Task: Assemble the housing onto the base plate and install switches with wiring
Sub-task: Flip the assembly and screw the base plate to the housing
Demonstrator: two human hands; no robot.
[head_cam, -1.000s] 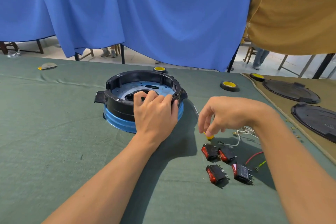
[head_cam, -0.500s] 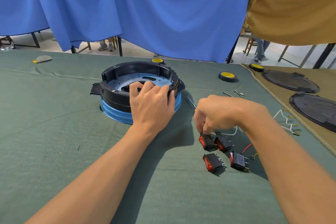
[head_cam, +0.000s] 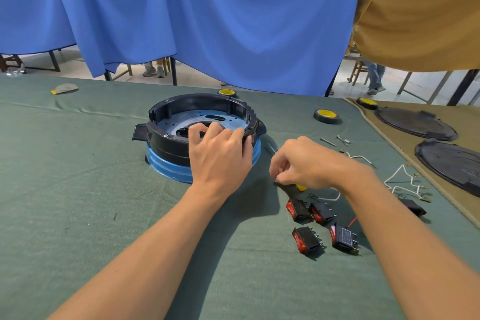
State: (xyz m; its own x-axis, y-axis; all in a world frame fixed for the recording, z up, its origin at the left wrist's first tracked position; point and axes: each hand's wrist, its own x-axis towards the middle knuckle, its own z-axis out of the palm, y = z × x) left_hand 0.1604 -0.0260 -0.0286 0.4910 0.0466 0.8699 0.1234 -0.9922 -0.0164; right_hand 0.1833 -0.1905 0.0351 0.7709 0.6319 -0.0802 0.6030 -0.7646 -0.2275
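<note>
The black ring housing (head_cam: 166,138) sits on the blue base plate (head_cam: 168,169) in the middle of the green cloth. My left hand (head_cam: 219,156) grips the housing's near rim, fingers curled over into the inside. To its right, my right hand (head_cam: 306,163) pinches a small black part (head_cam: 287,188) just above the cloth, with a yellow bit (head_cam: 301,187) showing under the palm. Several black rocker switches with red faces (head_cam: 307,240) lie below that hand. White wires (head_cam: 400,182) with terminals lie further right.
Yellow-cored tape rolls (head_cam: 326,115) lie at the back. Loose screws (head_cam: 335,140) sit right of the housing. Two black round lids (head_cam: 415,123) rest on the tan mat at the right. A black block (head_cam: 413,206) lies near the cloth's right edge. Blue curtain hangs behind.
My right hand dropped to the switches, then rose slightly left with a small black part pinched. My left hand stayed on the housing rim.
</note>
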